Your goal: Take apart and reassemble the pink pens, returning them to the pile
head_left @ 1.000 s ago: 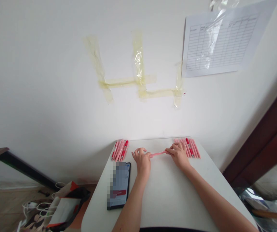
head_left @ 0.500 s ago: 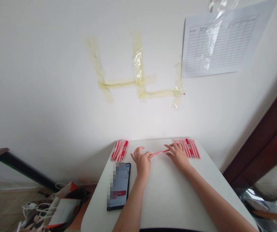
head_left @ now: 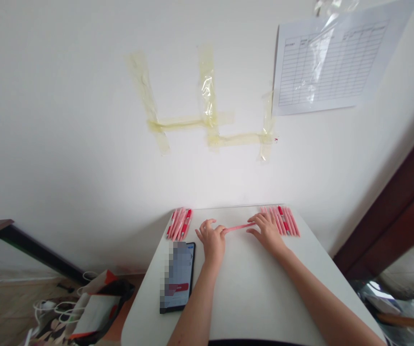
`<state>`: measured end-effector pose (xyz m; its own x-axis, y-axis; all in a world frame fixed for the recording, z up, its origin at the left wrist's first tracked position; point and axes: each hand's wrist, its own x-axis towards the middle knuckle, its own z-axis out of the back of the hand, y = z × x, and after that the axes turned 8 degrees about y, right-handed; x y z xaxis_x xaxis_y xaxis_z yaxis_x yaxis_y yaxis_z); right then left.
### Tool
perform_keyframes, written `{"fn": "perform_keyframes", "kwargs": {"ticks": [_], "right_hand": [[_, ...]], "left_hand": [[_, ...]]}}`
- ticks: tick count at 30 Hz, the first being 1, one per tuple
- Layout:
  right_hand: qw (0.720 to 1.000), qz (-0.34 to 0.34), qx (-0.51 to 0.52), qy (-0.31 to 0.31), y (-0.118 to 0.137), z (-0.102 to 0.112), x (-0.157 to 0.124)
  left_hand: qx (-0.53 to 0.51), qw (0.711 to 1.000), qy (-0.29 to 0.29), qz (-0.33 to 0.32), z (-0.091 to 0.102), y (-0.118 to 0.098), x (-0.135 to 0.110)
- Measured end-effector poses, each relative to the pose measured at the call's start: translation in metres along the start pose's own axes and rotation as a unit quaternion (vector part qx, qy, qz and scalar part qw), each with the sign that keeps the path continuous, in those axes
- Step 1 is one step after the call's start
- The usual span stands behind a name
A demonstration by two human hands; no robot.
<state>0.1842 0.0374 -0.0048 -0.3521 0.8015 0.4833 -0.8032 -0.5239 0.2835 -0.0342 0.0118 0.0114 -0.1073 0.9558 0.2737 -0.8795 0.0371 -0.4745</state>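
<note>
A thin pink pen (head_left: pixel 238 227) is stretched between my two hands above a small white table (head_left: pixel 250 288). My left hand (head_left: pixel 212 239) pinches its left end, with the other fingers raised. My right hand (head_left: pixel 267 230) grips the right end with its fingertips. A row of several pink and red pens (head_left: pixel 283 220) lies just right of my right hand. A second bunch of pink and red pens (head_left: pixel 180 223) lies at the table's far left corner, left of my left hand.
A dark tablet (head_left: pixel 178 277) lies on the table's left side near my left forearm. The white wall behind carries strips of yellowed tape (head_left: pixel 207 120) and a ruled paper sheet (head_left: pixel 331 60). Bags and cables (head_left: pixel 87 307) sit on the floor at left.
Both hands have stayed on the pen. My fingers have loosened and spread slightly, and the pen's right end sits a little higher than a second ago.
</note>
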Motion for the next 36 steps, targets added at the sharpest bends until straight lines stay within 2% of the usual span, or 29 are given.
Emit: {"fn": "perform_keyframes", "kwargs": {"ticks": [7,17,36], "right_hand": [[0.999,-0.005,-0.041,0.019,0.0023,-0.0030,-0.0005],[1.000,-0.009,-0.005,0.028,0.0030,-0.0010,-0.0014],[0.999,0.031,-0.020,0.032,0.0029,-0.0024,-0.0017]], "left_hand": [[-0.005,1.000,-0.001,0.008,-0.0018,0.0018,0.0006],[-0.008,1.000,0.004,0.008,-0.0022,0.0026,0.0000],[-0.013,1.000,0.000,0.006,-0.0010,0.0025,-0.0006]]}}
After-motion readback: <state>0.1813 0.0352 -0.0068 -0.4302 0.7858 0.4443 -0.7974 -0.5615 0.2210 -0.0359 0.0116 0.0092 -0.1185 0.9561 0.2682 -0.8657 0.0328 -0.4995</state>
